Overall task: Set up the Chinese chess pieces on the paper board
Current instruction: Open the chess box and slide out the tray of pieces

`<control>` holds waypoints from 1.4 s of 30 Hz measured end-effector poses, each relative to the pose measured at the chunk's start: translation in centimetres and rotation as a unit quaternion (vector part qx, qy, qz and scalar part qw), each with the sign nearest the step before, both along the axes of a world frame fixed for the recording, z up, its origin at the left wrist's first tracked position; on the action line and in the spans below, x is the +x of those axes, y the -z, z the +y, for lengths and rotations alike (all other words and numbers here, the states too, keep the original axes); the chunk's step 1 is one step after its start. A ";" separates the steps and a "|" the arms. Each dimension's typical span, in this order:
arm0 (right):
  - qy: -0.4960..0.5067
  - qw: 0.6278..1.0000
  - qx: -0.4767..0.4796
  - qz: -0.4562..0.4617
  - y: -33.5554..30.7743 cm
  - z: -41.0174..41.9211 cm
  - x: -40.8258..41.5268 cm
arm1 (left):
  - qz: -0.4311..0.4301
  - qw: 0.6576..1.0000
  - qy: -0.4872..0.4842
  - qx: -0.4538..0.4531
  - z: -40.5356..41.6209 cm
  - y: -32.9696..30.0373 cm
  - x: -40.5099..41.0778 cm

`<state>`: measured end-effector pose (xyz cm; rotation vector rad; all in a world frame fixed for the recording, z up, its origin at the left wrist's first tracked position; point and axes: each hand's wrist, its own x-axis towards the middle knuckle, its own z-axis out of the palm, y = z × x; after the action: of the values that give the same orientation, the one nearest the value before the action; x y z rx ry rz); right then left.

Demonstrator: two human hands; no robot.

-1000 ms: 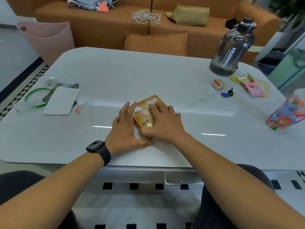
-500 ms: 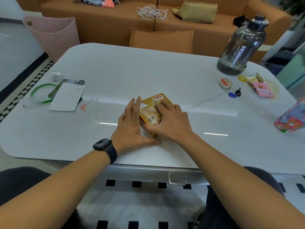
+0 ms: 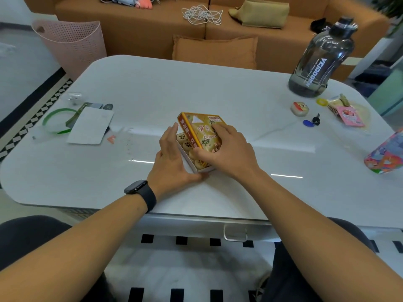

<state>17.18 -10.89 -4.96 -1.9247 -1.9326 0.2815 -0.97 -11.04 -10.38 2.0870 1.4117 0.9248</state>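
A yellow chess box lid (image 3: 201, 129) is tilted up on its left side above a white box tray (image 3: 189, 162) in the middle of the white table (image 3: 218, 88). Round wooden chess pieces (image 3: 185, 142) with dark characters show in the gap under the lid. My right hand (image 3: 226, 149) grips the lid from above, thumb at its near edge. My left hand (image 3: 172, 158) lies flat against the tray's left side, fingers straight. No paper board is in sight.
At the left lie a white card (image 3: 90, 128) and a green ring (image 3: 56, 123). A big dark water bottle (image 3: 322, 62) stands back right, with keys (image 3: 313, 121), a pink packet (image 3: 350, 115) and a colourful bag (image 3: 386, 154) along the right. A sofa and a pink basket (image 3: 69, 44) are behind.
The lid, flat on the box a second ago, is now lifted on its left side by my right hand, and the pieces inside have come into view. The camera has moved closer.
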 end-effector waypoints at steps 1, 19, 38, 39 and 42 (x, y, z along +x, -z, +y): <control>0.004 1.000 0.010 0.013 -0.2 0.1 0.2 | 0.004 1.000 -0.001 -0.002 0.0 0.1 0.0; 0.128 0.991 0.039 0.013 0.3 3.5 6.4 | 0.022 0.999 -0.025 -0.004 -0.1 -0.5 0.2; 0.275 0.943 -0.142 -0.120 3.1 4.6 11.1 | 0.111 0.994 -0.006 -0.008 0.4 -0.6 0.8; 0.267 0.946 -0.133 -0.128 3.2 4.8 10.9 | 0.112 0.994 -0.011 -0.011 0.6 -0.5 0.8; 0.216 0.964 -0.071 -0.139 3.3 4.7 9.3 | 0.107 0.994 -0.034 -0.014 0.8 -0.1 0.9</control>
<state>26.48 -6.15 -8.23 -2.5310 -1.6196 0.0214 -0.05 -10.20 -10.30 2.1819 1.6013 0.7204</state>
